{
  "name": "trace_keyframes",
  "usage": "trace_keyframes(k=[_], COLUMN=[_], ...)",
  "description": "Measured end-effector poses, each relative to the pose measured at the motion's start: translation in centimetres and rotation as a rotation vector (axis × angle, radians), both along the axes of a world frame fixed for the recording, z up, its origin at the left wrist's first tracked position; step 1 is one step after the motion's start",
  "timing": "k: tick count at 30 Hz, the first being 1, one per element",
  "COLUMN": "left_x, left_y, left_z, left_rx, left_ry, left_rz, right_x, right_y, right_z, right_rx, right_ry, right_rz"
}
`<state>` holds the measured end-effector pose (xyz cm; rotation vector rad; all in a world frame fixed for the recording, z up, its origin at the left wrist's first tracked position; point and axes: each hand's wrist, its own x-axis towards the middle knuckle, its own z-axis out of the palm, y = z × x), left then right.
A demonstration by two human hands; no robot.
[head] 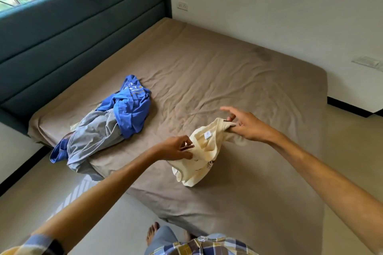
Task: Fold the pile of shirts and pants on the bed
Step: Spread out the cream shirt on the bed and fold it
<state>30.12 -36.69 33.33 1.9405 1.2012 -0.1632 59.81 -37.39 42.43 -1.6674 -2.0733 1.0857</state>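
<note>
So we've got a cream shirt (200, 151) held up over the near part of the bed (207, 64); our left hand (176, 149) pinches one edge with its fingers (187, 154) curled on the cloth; our right hand (246, 124) grips the other end, index finger sticking out straight; over on the left a blue shirt (132, 105) sits bunched on grey pants (93, 134) hanging off the bed's edge.

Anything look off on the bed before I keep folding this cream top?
The unfolded pile, blue shirt over grey pants, sits at the bed's left edge, partly hanging toward the floor. A dark stain marks the sheet's far side.
</note>
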Motion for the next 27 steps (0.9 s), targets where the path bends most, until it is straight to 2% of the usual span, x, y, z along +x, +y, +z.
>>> trace_keyframes(k=[2, 4, 6, 8, 10, 12, 15, 17, 20, 22, 24, 27], left_x=[0.1, -0.7, -1.9, -3.0, -3.5, -3.2, -1.3, -0.2, 1.1, 1.7, 2.1, 1.9], left_y=[0.7, 1.8, 3.0, 3.7, 3.9, 3.6, 3.0, 3.4, 5.1, 6.7, 7.9, 9.2], left_z=[0.4, 1.3, 2.0, 2.0, 1.3, 1.1, 1.6, 1.9, 3.5, 5.4, 8.3, 12.0], left_rx=[0.225, 0.403, 0.519, 0.615, 0.66, 0.594, 0.477, 0.385, 0.184, 0.064, -0.09, -0.314], left_ry=[0.125, 0.178, 0.204, 0.215, 0.095, -0.1, -0.209, -0.158, 0.015, 0.025, -0.008, -0.148], left_rz=[-0.1, -0.099, -0.108, -0.151, -0.19, -0.232, -0.158, -0.073, -0.026, 0.021, 0.039, 0.089], right_x=[1.6, 3.2, 4.6, 5.4, 5.6, 5.3, 5.2, 5.4, 6.0, 6.2, 6.6, 7.4], right_y=[-0.2, -0.8, -1.5, -2.2, -2.7, -2.9, -2.4, -1.6, 0.4, 1.9, 3.4, 4.9], right_z=[-0.8, -2.0, -3.4, -4.2, -4.4, -4.1, -3.6, -3.3, -2.1, -0.7, 0.9, 3.6], right_rx=[-0.2, -0.329, -0.374, -0.381, -0.359, -0.33, -0.179, -0.027, 0.192, 0.275, 0.244, -0.006], right_ry=[-0.05, -0.136, -0.246, -0.259, -0.228, -0.192, -0.197, -0.207, -0.25, -0.306, -0.274, -0.098], right_rz=[0.021, 0.098, 0.14, 0.085, 0.055, 0.094, 0.103, 0.015, -0.171, -0.185, -0.174, -0.113])
